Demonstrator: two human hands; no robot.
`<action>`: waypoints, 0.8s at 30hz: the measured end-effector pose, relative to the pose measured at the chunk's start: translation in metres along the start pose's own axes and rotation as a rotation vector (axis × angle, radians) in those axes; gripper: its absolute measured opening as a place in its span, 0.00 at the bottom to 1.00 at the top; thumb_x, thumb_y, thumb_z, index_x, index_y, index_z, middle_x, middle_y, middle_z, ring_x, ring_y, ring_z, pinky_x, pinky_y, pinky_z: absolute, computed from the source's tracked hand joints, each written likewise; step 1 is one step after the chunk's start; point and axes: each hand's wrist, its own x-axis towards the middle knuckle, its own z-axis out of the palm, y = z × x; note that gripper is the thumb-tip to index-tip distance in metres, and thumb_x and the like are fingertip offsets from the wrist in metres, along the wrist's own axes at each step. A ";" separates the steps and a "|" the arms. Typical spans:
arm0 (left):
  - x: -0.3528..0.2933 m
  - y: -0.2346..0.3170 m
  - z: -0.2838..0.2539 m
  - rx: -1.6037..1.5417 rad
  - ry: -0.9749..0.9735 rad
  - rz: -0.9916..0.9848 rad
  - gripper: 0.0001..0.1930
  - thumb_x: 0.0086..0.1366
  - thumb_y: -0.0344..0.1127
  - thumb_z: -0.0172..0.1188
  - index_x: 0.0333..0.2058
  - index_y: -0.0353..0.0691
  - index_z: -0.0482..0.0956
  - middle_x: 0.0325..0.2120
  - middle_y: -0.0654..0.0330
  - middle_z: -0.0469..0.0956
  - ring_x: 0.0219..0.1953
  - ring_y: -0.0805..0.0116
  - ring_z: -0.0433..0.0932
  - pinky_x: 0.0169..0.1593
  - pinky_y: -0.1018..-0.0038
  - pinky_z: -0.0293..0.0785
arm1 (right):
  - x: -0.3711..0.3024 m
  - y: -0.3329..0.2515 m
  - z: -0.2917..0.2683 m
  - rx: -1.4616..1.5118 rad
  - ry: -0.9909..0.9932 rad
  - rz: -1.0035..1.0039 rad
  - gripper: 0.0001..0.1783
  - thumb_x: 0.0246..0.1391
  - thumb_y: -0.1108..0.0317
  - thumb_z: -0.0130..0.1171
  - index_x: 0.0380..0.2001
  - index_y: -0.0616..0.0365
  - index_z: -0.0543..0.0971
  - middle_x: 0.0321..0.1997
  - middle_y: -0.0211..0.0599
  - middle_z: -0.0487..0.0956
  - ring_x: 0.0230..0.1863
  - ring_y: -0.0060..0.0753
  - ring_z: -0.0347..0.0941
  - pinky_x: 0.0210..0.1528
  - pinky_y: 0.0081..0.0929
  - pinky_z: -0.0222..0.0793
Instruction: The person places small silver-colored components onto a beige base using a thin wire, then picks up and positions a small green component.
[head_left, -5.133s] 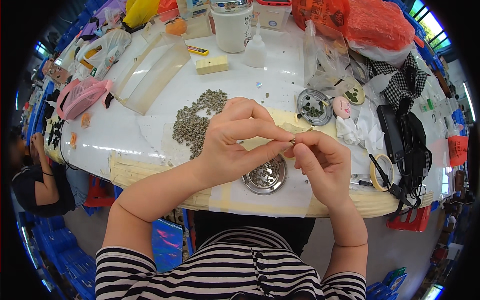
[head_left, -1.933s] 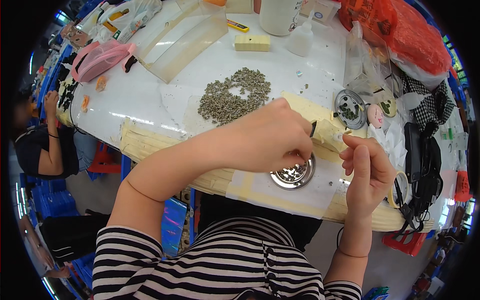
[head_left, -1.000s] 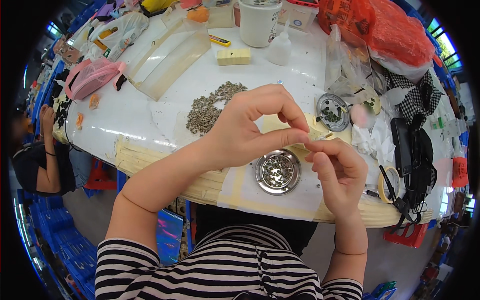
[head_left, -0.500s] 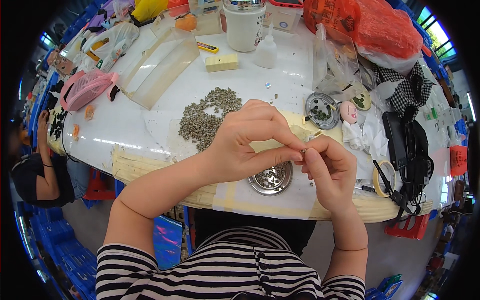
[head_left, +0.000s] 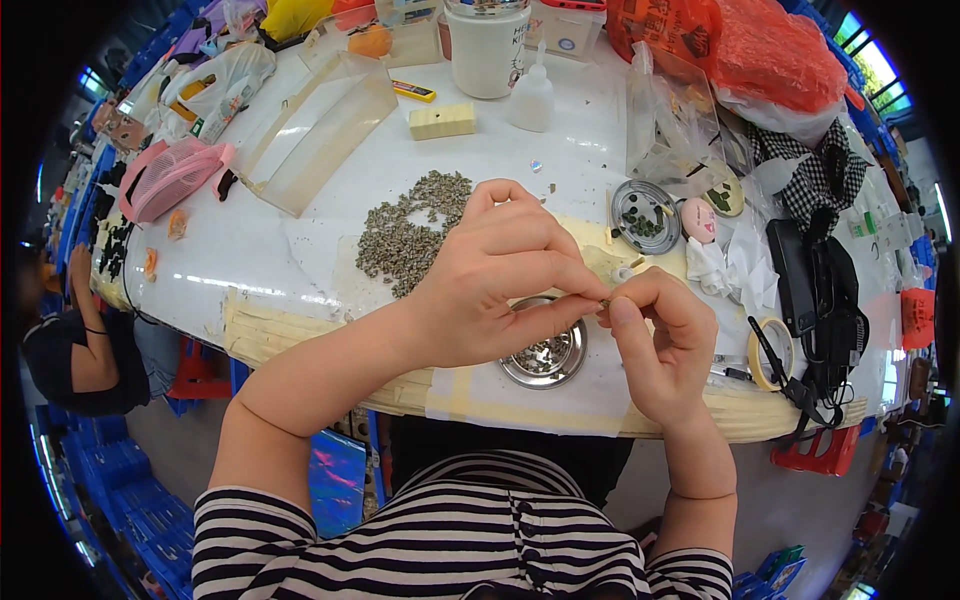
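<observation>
My left hand [head_left: 490, 275] and my right hand [head_left: 665, 350] meet fingertip to fingertip over the near edge of the table. Each is closed in a pinch, thumb against forefinger. A speck of something grey-brown shows between the fingertips, too small to name. Below them lies a round metal dish [head_left: 546, 381] with small grey pieces in it, partly covered by my left hand. Left of that hand spreads a loose pile of small grey-brown pieces [head_left: 395, 245]. Beyond my right hand is a round metal dish [head_left: 672, 238] holding dark green bits, beside a pink egg-shaped object [head_left: 698, 220].
A pale yellow block [head_left: 442, 122], a white squeeze bottle [head_left: 532, 105] and a white cup [head_left: 485, 60] stand farther back. Clear plastic trays [head_left: 322, 130] lie left of them. Crumpled tissue [head_left: 750, 265], a tape roll [head_left: 755, 360] and black straps [head_left: 840, 300] are at right. Another person [head_left: 90, 350] sits at far left.
My left hand has tilted a little, its upper fingers rising slightly. Both hands keep their pinch in nearly the same place.
</observation>
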 end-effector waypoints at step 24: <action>-0.002 -0.002 0.000 -0.036 0.054 -0.077 0.10 0.51 0.25 0.72 0.34 0.43 0.86 0.25 0.67 0.77 0.28 0.72 0.74 0.46 0.67 0.64 | -0.002 -0.002 -0.003 0.053 0.085 -0.068 0.06 0.56 0.77 0.62 0.37 0.65 0.84 0.28 0.34 0.80 0.25 0.18 0.70 0.27 0.16 0.64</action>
